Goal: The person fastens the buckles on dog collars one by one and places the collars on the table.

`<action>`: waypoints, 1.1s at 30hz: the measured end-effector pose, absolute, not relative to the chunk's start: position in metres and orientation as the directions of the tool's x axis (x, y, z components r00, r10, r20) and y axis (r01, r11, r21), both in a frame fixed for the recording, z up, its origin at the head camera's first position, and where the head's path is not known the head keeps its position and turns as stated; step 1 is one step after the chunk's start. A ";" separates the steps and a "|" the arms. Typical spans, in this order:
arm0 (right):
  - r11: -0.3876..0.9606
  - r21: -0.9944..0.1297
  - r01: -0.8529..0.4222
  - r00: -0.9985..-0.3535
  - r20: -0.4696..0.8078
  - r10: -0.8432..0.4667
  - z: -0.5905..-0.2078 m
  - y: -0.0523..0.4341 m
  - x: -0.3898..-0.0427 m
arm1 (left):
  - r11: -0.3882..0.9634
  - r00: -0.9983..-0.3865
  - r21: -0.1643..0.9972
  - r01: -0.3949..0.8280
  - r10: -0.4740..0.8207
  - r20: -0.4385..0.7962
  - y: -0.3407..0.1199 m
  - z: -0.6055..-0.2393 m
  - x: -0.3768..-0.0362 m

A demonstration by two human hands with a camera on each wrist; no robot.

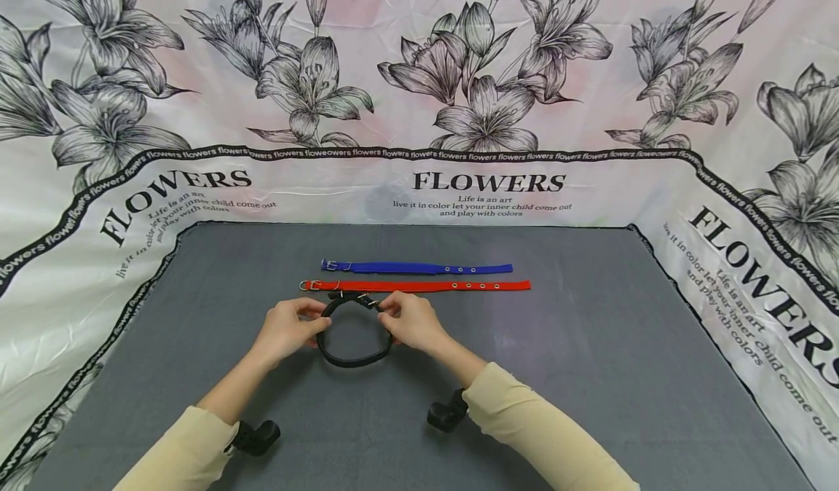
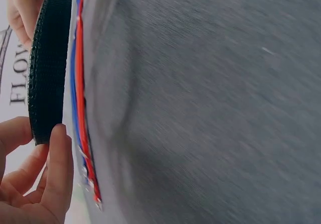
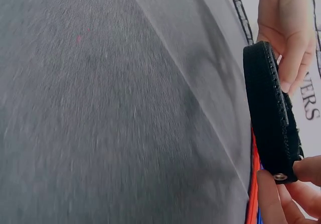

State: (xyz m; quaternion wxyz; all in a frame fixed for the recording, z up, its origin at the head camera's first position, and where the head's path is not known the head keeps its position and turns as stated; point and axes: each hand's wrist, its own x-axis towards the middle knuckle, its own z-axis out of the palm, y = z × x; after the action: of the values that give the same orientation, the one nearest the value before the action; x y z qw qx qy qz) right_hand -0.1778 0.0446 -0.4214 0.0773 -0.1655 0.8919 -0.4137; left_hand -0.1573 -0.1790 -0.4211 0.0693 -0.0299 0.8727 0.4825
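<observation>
A black collar (image 1: 354, 334) is bent into a loop just above the grey mat (image 1: 590, 345). My left hand (image 1: 288, 327) pinches its left side near the buckle, and my right hand (image 1: 409, 321) pinches the right end of the buckle area. The left wrist view shows the black webbing (image 2: 48, 66) edge-on between my left fingers (image 2: 57, 174). In the right wrist view the black strap (image 3: 271, 118) ends at a metal eyelet held by my right fingertips (image 3: 273, 194). Behind lie a red collar (image 1: 419, 285) and a blue collar (image 1: 419, 267), both flat and straight.
A white cloth with flower prints and "FLOWERS" lettering (image 1: 488, 182) surrounds the mat on three sides. Wrist cameras (image 1: 448, 412) sit on both forearms, with cream sleeves behind them. Bare mat stretches to the right and left of the collars.
</observation>
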 end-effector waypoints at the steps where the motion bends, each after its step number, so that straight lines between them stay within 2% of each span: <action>1: 0.608 -0.756 -0.243 -0.931 0.004 -0.366 -0.423 0.041 -0.178 | 0.533 -0.988 0.837 -0.123 0.011 -0.153 -0.183 -0.423 -0.156; 13: 0.645 -0.724 -0.246 -0.925 -0.023 -0.379 -0.435 0.001 -0.171 | 0.590 -0.988 0.802 -0.090 0.049 -0.147 -0.224 -0.425 -0.147; 33: 0.694 -0.661 -0.286 -0.926 0.004 -0.377 -0.444 -0.022 -0.165 | 0.601 -0.984 0.792 -0.108 0.047 -0.170 -0.241 -0.431 -0.142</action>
State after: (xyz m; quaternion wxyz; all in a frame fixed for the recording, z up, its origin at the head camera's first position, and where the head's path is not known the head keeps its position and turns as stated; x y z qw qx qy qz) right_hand -0.1653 -0.0219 -0.4441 0.0659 -0.1804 0.9180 -0.3469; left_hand -0.1417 -0.2406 -0.4313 0.0867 -0.0171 0.8906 0.4462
